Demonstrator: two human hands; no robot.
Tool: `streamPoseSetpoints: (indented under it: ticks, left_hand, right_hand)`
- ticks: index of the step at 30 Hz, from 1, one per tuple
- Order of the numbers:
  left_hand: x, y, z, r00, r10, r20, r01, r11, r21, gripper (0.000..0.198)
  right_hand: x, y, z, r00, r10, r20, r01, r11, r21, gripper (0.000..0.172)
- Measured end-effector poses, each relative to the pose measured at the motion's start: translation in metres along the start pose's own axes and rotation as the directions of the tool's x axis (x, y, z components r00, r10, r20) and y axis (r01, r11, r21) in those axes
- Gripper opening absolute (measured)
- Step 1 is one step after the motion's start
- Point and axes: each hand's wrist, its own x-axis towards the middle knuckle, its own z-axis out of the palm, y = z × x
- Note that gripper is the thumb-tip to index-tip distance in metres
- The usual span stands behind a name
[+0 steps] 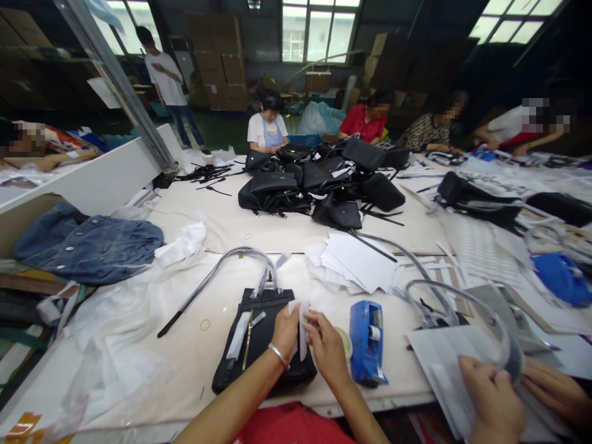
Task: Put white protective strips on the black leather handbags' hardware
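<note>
A black handbag (259, 336) lies flat on the table in front of me, its handles wrapped in clear film (240, 262). Over its right half my left hand (284, 333) and my right hand (326, 345) pinch a small white strip of paper or tape (301, 327) between them, fingers closed on it. A silver bangle sits on my left wrist. A blue tape dispenser (366, 342) stands just right of my right hand.
A co-worker's hands (494, 398) at the lower right handle a wrapped bag and white sheets. A pile of black handbags (324, 185) lies mid-table, loose white paper (356, 262) before it. A denim jacket (87, 246) and crumpled plastic (115, 333) lie left. Several people sit at the far side.
</note>
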Motion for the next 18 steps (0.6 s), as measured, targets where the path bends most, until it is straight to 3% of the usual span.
streamPoseSetpoints:
  ticks: [4,10,14,16,18]
  left_hand:
    - [-0.007,0.013,-0.004,0.993,-0.034,0.11,0.046,0.993,-0.107,0.044]
    - [-0.019,0.027,-0.015,0.959,-0.019,0.283,0.068,0.984,-0.164,0.041]
    - [-0.013,0.015,-0.022,0.968,0.049,0.247,-0.04,0.998,-0.042,0.032]
    - [-0.006,0.007,-0.025,0.978,0.067,0.197,-0.074,0.997,0.027,0.028]
    - [-0.001,0.001,-0.028,0.978,0.082,0.19,-0.093,0.994,0.054,0.028]
  right_hand:
    - [0.014,-0.005,-0.005,0.993,0.08,0.084,-0.085,0.995,0.06,0.015]
    - [0.016,-0.014,0.003,0.999,-0.018,0.039,0.027,0.973,-0.229,0.006]
    - [0.011,-0.011,0.014,0.997,-0.072,0.028,0.077,0.914,-0.397,0.012]
    - [0.01,-0.008,0.013,0.998,-0.032,0.061,0.051,0.936,-0.349,0.008]
    - [0.011,-0.004,0.006,0.987,0.065,0.145,-0.039,0.983,-0.178,0.008]
